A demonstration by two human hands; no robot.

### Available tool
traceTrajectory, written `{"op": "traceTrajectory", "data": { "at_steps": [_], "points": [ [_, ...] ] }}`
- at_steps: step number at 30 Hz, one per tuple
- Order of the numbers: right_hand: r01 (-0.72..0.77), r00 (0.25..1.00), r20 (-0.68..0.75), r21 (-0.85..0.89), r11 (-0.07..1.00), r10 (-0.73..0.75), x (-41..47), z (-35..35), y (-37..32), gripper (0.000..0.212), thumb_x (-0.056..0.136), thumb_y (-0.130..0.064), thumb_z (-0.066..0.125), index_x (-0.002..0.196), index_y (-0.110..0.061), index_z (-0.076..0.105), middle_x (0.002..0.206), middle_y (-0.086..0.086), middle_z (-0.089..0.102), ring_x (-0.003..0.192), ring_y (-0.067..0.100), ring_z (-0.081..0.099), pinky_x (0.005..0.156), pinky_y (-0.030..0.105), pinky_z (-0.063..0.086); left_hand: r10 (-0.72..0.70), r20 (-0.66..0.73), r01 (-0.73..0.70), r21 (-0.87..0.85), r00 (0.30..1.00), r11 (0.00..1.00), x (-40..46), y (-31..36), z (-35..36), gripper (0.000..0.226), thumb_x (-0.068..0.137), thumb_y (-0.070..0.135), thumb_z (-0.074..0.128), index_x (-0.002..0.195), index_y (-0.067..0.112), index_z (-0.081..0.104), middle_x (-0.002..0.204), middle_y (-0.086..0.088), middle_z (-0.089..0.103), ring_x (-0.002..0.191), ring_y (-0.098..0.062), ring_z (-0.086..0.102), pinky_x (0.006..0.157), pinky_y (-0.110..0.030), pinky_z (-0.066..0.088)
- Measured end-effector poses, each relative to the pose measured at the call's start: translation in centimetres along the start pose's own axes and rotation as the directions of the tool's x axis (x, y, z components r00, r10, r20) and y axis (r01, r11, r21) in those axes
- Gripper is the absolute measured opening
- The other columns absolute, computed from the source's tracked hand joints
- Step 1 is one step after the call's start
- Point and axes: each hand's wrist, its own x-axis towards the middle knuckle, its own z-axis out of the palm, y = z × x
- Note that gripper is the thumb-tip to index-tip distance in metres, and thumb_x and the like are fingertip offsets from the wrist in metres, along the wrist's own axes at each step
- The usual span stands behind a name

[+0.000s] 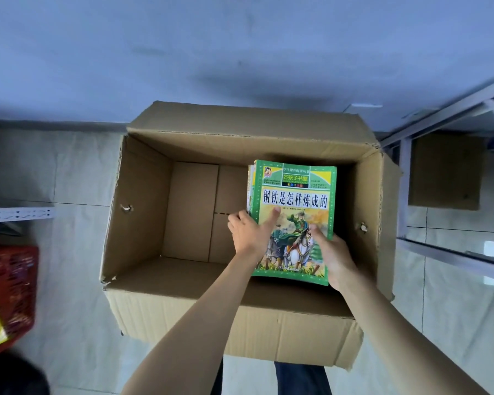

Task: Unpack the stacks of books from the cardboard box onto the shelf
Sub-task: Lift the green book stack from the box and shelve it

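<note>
An open cardboard box (pixel 143 195) stands on the tiled floor below me. A stack of books (pixel 294 201) with a green illustrated cover on top is held over the box's right half. My left hand (pixel 250 232) grips the stack's left edge, thumb laid across the cover. My right hand (pixel 332 256) grips the stack's lower right corner, thumb on top. The left half of the box floor is bare cardboard. A grey metal shelf (pixel 451 252) stands to the right of the box.
A red plastic crate (pixel 10 283) with yellow-green items sits at the left edge, below a white perforated shelf rail (pixel 17 214). Another cardboard box (pixel 445 172) sits inside the right shelf frame. A blue-grey wall rises behind the box.
</note>
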Motion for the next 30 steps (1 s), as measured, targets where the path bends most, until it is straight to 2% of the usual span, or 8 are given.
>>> {"op": "traceTrajectory", "data": {
  "at_steps": [4, 10, 14, 17, 21, 23, 26, 30],
  "points": [
    [0.006, 1.000, -0.010, 0.006, 1.000, -0.006, 0.0, 0.4, 0.2, 0.063, 0.086, -0.053, 0.059, 0.138, -0.018, 0.050, 0.142, 0.005, 0.053, 0.131, 0.027, 0.046, 0.097, 0.039, 0.032, -0.006, 0.024, 0.007, -0.041, 1.000, 0.999, -0.1, -0.1, -0.3, 0.090, 0.089, 0.066, 0.043, 0.146, -0.001, 0.027, 0.149, -0.018, 0.030, 0.138, -0.029, 0.024, 0.112, -0.042, 0.023],
    [0.014, 1.000, -0.019, 0.028, 1.000, -0.013, 0.1, 0.3, 0.2, 0.061, 0.085, -0.052, 0.061, 0.137, -0.020, 0.050, 0.142, 0.004, 0.052, 0.131, 0.027, 0.046, 0.089, 0.036, 0.030, -0.016, -0.042, 0.013, -0.074, 0.999, 0.997, -0.8, 0.3, -0.1, 0.086, 0.085, 0.067, 0.049, 0.139, 0.001, 0.034, 0.138, -0.016, 0.040, 0.126, -0.029, 0.036, 0.107, -0.043, 0.032],
    [0.017, 1.000, -0.005, 0.015, 1.000, -0.017, 0.1, -0.1, -0.1, 0.068, 0.085, -0.052, 0.062, 0.142, -0.021, 0.044, 0.149, 0.003, 0.045, 0.138, 0.027, 0.038, 0.106, 0.045, 0.029, -0.138, 0.159, 0.173, -0.237, 0.978, 0.956, 0.8, 0.7, -1.7, 0.103, 0.077, 0.071, 0.058, 0.147, 0.004, 0.024, 0.141, -0.017, 0.044, 0.123, -0.031, 0.049, 0.101, -0.042, 0.042],
    [0.027, 0.999, 0.022, 0.005, 1.000, -0.027, -0.3, -0.2, -0.5, 0.065, 0.085, -0.050, 0.063, 0.140, -0.020, 0.046, 0.148, 0.002, 0.046, 0.138, 0.026, 0.037, 0.107, 0.045, 0.028, -0.085, 0.297, 0.196, -0.367, 0.951, 0.909, 1.1, 0.4, -2.3, 0.112, 0.074, 0.059, 0.071, 0.153, 0.006, 0.011, 0.154, -0.016, 0.032, 0.138, -0.033, 0.037, 0.111, -0.048, 0.030],
    [0.051, 0.994, 0.095, 0.030, 0.998, -0.054, -2.3, -0.3, -0.9, 0.062, 0.085, -0.050, 0.062, 0.139, -0.025, 0.046, 0.143, -0.003, 0.050, 0.136, 0.022, 0.040, 0.102, 0.038, 0.029, -0.065, 0.329, 0.251, -0.565, 0.942, 0.786, 0.4, -0.5, -3.3, 0.114, 0.072, 0.048, 0.078, 0.155, 0.017, 0.007, 0.160, -0.010, 0.023, 0.144, -0.034, 0.025, 0.115, -0.054, 0.019],
    [0.084, 0.989, 0.122, 0.011, 0.996, -0.085, -3.7, -0.4, -1.3, 0.064, 0.083, -0.055, 0.060, 0.139, -0.028, 0.044, 0.137, -0.005, 0.054, 0.131, 0.022, 0.046, 0.101, 0.037, 0.036, -0.042, 0.338, 0.258, -0.624, 0.940, 0.738, -0.5, -0.8, -4.5, 0.112, 0.066, 0.048, 0.080, 0.154, 0.020, 0.017, 0.157, -0.008, 0.031, 0.141, -0.034, 0.031, 0.116, -0.056, 0.020],
    [0.156, 0.973, 0.168, 0.007, 0.988, -0.155, -6.4, -0.5, -3.1, 0.058, 0.076, -0.053, 0.063, 0.127, -0.034, 0.042, 0.124, -0.002, 0.060, 0.108, 0.017, 0.060, 0.077, 0.029, 0.050, 0.052, 0.441, 0.298, -0.683, 0.896, 0.666, -2.6, -0.8, -7.7, 0.092, 0.062, 0.047, 0.078, 0.141, 0.015, 0.044, 0.138, -0.013, 0.056, 0.123, -0.034, 0.054, 0.108, -0.055, 0.036],
    [0.294, 0.920, 0.276, -0.013, 0.956, -0.279, -10.1, -0.1, -7.3, 0.061, 0.066, -0.047, 0.073, 0.117, -0.044, 0.041, 0.107, -0.009, 0.066, 0.091, 0.006, 0.069, 0.077, 0.025, 0.051, 0.170, 0.475, 0.308, -0.764, 0.863, 0.567, -5.6, -0.2, -13.1, 0.054, 0.071, 0.040, 0.070, 0.116, 0.011, 0.064, 0.104, -0.013, 0.075, 0.087, -0.029, 0.074, 0.070, -0.037, 0.059]
  ]
}}
